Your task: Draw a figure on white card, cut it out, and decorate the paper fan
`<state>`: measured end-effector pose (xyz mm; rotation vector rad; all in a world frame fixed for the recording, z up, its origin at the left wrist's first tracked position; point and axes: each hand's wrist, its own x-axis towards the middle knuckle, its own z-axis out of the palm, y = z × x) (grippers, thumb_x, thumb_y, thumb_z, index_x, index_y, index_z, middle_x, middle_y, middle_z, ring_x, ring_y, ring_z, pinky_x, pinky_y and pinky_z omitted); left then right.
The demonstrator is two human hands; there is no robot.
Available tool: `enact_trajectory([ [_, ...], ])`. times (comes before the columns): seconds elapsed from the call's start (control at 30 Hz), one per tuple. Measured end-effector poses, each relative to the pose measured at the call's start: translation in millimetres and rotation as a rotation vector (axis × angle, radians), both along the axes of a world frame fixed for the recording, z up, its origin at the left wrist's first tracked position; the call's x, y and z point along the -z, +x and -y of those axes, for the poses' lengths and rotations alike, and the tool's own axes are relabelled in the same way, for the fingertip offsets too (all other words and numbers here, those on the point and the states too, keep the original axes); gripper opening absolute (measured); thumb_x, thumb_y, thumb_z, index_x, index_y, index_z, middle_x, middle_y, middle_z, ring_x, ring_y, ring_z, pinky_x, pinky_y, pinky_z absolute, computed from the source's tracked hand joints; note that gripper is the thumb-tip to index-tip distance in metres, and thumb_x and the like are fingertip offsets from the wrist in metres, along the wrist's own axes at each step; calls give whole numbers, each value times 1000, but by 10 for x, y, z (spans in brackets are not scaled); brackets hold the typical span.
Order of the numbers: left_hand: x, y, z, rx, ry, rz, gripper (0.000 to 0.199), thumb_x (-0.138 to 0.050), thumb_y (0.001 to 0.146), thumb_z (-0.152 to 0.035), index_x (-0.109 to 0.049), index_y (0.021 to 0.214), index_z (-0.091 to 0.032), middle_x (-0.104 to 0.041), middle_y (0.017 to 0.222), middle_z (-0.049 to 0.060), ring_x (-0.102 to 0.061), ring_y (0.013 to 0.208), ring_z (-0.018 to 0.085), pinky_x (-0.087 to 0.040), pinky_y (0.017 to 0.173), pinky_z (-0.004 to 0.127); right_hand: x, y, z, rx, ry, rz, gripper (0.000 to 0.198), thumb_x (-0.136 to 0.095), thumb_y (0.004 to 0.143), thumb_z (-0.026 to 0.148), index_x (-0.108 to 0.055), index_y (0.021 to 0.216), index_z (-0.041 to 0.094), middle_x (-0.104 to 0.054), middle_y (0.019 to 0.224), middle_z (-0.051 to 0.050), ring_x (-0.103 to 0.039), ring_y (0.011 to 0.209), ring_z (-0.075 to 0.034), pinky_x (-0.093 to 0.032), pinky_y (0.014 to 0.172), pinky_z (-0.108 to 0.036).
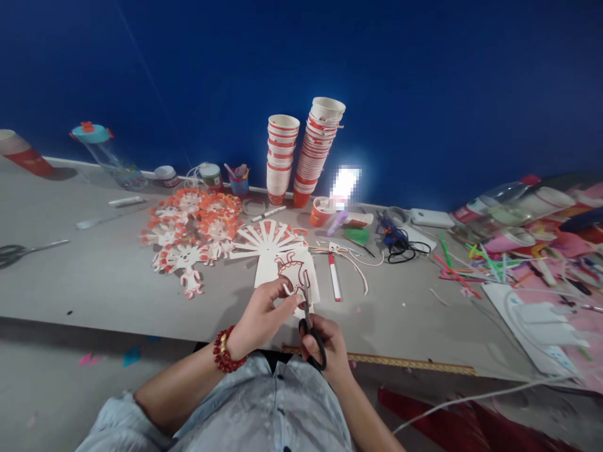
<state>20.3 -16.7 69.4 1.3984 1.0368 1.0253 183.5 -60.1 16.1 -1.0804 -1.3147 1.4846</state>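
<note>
My left hand [271,311] pinches a white paper cutout [291,276] with a brown outline drawn on it. A pair of black-handled scissors [308,323] sits in my right hand [330,345], fingers in the loops, its blades upright against the cutout's right side. Beneath them lie white paper sheets [264,270] and a fan of cut paper strips [267,242] with red ends. Left of these rests a pile of orange and white paper lion figures [191,216]. Just right of the sheets is a red and white marker [334,276].
Two tall stacks of paper cups, left [279,163] and right [316,150], stand by the blue wall. A second pair of scissors [28,251] lies far left. At right are a power strip [522,333], black cord [400,245] and scattered coloured sticks [490,260].
</note>
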Motion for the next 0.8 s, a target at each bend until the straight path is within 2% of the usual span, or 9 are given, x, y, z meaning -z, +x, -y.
enact_trajectory([
  [0.17, 66, 23, 12, -23, -19, 27, 30, -56, 90, -37, -49, 68, -18, -50, 66, -2, -45, 64, 11, -37, 61, 22, 3, -15, -13, 7, 13, -17, 60, -64, 71, 76, -49, 62, 19, -45, 47, 5, -38, 40, -9, -27, 42, -22],
  [0.53, 95, 7, 9, -18, -53, 73, 30, -60, 88, -40, -54, 71, -17, -56, 70, -1, -50, 68, 12, -42, 65, 22, -10, 7, -18, 7, 15, 10, 60, -63, 71, 77, -48, 62, 20, -43, 47, 5, -37, 40, -9, -26, 42, -23],
  [0.67, 74, -33, -62, -67, -27, 91, 26, -61, 89, -39, -60, 78, -16, -61, 74, 0, -55, 72, 13, -44, 69, 23, -49, 29, -21, -7, 21, 29, 61, -64, 70, 77, -49, 60, 19, -46, 45, 4, -37, 40, -9, -25, 43, -23],
  [0.8, 96, -28, -107, -45, -56, 156, 25, -63, 87, -40, -64, 84, -15, -66, 81, 4, -59, 75, 15, -48, 72, 25, -53, 20, -9, -7, 7, 0, 62, -64, 68, 79, -51, 60, 19, -48, 44, 3, -39, 39, -10, -26, 42, -23],
])
